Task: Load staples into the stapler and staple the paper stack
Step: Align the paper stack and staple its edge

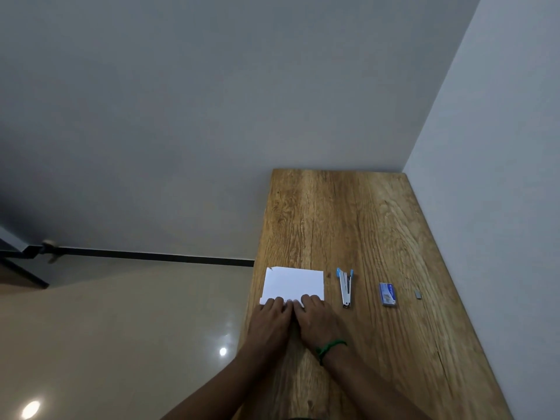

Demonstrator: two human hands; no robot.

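The blue staple box (388,294) has print on its lid, but it is too small to read. The left hand (272,318) and the right hand (315,316) lie side by side on the near edge of the white paper stack (294,283), each grip apart, fingers laid flat, clamping nothing. The stack lies on the wooden counter (333,213), with the stapler (345,287) just right of it, then the box and a small staple strip (418,294).

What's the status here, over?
Left hand and right hand flat on paper stack near edge, no grip. To its right stapler untouched, then staple box, then small grey strip, likely staples. Nothing in the way.
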